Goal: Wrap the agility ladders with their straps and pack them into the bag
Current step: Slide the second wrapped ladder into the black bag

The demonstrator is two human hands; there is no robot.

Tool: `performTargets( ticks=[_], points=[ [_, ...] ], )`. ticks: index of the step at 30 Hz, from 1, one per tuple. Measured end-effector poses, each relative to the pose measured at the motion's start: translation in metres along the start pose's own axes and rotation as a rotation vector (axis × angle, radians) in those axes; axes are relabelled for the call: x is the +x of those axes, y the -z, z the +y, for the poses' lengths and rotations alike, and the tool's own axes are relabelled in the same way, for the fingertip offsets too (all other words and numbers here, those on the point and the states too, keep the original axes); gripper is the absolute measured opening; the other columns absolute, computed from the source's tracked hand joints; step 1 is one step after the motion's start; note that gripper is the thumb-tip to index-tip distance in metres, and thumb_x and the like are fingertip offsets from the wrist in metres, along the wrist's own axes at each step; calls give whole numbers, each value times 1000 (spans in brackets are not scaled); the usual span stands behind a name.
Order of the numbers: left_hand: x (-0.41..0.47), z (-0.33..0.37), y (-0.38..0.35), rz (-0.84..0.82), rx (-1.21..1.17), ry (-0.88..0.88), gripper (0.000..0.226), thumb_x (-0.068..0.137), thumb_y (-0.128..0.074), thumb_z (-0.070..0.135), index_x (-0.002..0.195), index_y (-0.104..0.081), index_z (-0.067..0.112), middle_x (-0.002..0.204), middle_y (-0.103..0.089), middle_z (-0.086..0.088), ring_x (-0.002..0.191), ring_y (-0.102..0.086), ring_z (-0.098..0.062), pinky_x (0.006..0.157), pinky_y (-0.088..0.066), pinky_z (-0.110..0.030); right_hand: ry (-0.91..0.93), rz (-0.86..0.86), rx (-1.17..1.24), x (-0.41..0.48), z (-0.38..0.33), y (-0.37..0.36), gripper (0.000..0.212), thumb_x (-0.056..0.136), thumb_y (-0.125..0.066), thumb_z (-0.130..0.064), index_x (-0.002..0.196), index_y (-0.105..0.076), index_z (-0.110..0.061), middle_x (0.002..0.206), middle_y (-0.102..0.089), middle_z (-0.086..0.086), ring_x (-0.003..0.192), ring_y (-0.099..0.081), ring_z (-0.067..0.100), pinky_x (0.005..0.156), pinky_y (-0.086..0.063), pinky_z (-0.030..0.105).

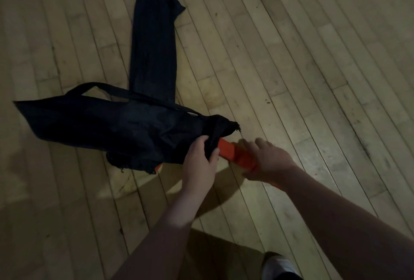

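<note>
I saw the orange ladder bundle (pixel 233 153) half inside the black bag (pixel 100 127), at its mouth, on the wooden floor (pixel 313 78). The left hand (pixel 200 161) gripped the mouth's fabric. The right hand (pixel 266 161) lay on the bundle's outer end, its fingers too blurred to tell. A second bag (pixel 154 40) lay beyond.

bare floor (pixel 291 66) right, second bag (pixel 154 40) ahead

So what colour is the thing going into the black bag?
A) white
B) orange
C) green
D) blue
B: the bundle that the right hand holds is orange, and its end sits in the mouth of the black bag, which the left hand grips.
</note>
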State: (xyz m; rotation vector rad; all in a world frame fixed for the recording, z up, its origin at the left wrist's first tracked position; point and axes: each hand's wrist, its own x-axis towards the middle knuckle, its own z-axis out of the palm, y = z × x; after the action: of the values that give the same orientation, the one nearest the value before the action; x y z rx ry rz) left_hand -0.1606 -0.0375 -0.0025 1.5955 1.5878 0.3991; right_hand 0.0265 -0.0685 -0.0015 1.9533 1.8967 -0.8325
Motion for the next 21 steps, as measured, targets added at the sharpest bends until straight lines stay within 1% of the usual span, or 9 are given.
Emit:
performTargets(
  ticks=[1,3,6,9,11,14,18,19,21],
  points=[
    [0,1,0,-18,-23,19,44,93,-57,23,134,-44,16,128,-51,-2,117,-48,-13,88,-37,-18,-11,-23,-51,-4,5,-7,81,75,-67,-50,140,-24,-26,122,-48,1,106,-53,19,85,-50,35],
    [1,3,0,-34,-30,54,49,91,-59,16,137,-41,18,130,-49,-2,116,-46,-11,90,-36,-17,-15,-2,-130,-8,10,-17,79,80,-65,-45,142,-20,-25,127,-49,3,109,-54,21,90,-48,36],
    [4,1,2,-38,14,46,47,94,-53,9,138,-42,16,134,-46,-3,123,-45,-15,96,-33,-18,-34,66,-152,-8,5,-19,74,82,-62,-42,142,-24,-23,124,-52,4,106,-56,21,88,-45,34],
    [6,-4,1,-77,73,-11,38,96,-44,5,133,-51,9,130,-48,-3,119,-48,-16,93,-29,-11,-35,111,-102,-2,-13,-13,68,81,-62,-39,138,-31,-19,121,-51,4,101,-57,22,82,-46,32],
    [5,-2,0,-101,53,-80,36,96,-42,2,129,-56,7,124,-51,-1,112,-49,-12,90,-30,-8,-23,187,8,7,-29,-7,57,82,-63,-33,131,-38,-16,119,-53,5,100,-58,23,80,-48,32],
    [-3,10,-3,-79,-54,-193,32,94,-43,-2,120,-60,4,113,-51,0,99,-48,-5,82,-32,0,-6,349,377,17,-58,8,44,86,-60,-17,125,-39,-13,118,-57,11,100,-59,27,77,-46,32],
    [-3,21,6,176,-182,-143,25,89,-44,0,109,-60,-2,105,-46,1,83,-41,9,76,-30,4,133,382,614,32,-90,32,57,91,-53,-11,142,-30,-16,132,-51,13,116,-53,25,93,-41,28],
    [-2,22,11,212,-205,-163,26,87,-44,4,105,-61,-2,102,-47,1,83,-42,10,76,-31,3,154,372,633,35,-93,34,57,89,-55,-11,142,-34,-15,129,-52,13,115,-53,24,92,-40,24],
    [-2,21,22,214,-199,-257,29,84,-44,14,100,-62,-1,98,-48,0,83,-43,6,77,-32,1,153,374,648,39,-94,36,42,85,-60,-9,127,-55,-13,107,-56,10,96,-57,21,79,-41,18]
  ],
)
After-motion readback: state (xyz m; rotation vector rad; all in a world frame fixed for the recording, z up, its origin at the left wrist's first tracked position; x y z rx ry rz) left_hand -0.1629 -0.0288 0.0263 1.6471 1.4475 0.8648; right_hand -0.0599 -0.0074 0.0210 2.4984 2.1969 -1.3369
